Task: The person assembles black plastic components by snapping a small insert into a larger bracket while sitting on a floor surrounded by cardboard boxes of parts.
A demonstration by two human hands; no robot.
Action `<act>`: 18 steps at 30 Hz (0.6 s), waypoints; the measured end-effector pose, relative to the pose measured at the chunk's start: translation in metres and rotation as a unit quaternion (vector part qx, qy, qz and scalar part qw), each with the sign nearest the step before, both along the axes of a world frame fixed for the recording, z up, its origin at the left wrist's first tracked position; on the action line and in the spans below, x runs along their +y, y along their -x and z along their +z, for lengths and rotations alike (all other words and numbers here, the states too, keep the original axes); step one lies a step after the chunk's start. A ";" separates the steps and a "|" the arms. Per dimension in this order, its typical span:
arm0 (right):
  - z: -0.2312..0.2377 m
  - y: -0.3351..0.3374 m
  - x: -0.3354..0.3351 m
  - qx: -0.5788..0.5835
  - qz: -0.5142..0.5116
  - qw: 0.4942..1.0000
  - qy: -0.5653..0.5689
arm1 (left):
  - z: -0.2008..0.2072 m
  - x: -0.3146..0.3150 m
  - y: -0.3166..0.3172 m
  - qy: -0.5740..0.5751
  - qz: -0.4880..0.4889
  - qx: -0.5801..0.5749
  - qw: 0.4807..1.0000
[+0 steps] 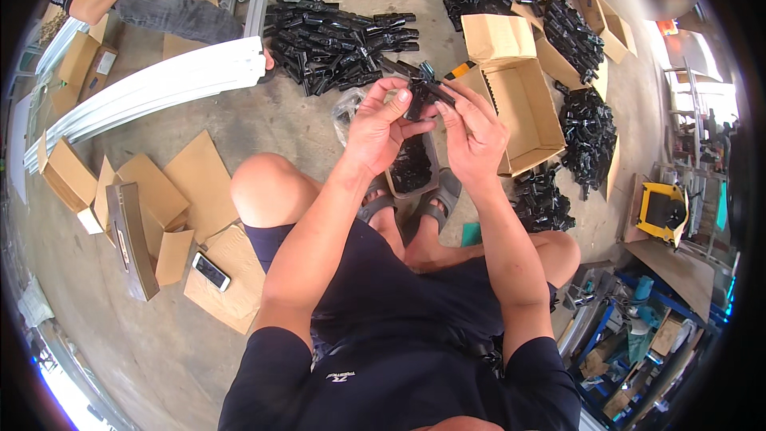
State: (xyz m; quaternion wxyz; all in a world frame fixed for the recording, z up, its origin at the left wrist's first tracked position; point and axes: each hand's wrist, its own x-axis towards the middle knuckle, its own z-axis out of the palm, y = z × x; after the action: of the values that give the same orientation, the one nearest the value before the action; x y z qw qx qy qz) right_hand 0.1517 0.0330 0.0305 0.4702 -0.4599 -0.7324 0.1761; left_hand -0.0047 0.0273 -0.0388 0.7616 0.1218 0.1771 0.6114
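Centrally, a black fitting [416,102] lies between the left hand [377,128] and the right hand [477,136], fingers of both gripping it, equally near each, one arm slanting rightward.

Both hands [477,137] grip a black part [416,101] above the tub [435,161] of black pieces [411,166]; open cardboard box [523,108] at right, phone [211,271] at left.

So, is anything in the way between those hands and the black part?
Nothing visible stands between them: the left hand and the right hand both touch the black part directly.
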 end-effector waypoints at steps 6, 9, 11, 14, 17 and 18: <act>-0.004 0.001 0.008 0.007 0.022 0.999 -0.024 | 0.015 0.001 0.010 0.025 0.037 0.075 0.996; -0.019 0.017 0.010 0.186 0.015 0.980 0.068 | 0.026 0.004 0.023 0.039 0.108 0.055 0.992; -0.047 0.023 0.016 0.244 -0.029 0.957 0.155 | 0.025 0.007 0.034 0.066 0.173 0.042 0.982; -0.116 0.022 0.021 -0.133 0.028 0.989 0.051 | 0.017 0.012 0.050 0.113 0.221 0.057 0.967; -0.174 0.049 0.006 -0.428 0.149 0.888 0.074 | 0.016 0.016 0.049 0.144 0.233 0.063 0.960; -0.197 0.056 -0.002 -0.461 0.152 0.873 0.046 | 0.010 0.019 0.045 0.133 0.229 0.066 0.962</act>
State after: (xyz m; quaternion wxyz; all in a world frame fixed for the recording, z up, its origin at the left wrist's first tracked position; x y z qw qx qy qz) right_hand 0.0960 0.0310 -0.1661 0.0248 -0.3930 -0.9180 0.0471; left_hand -0.0497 0.0459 -0.0287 0.5974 0.0158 0.3296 0.7309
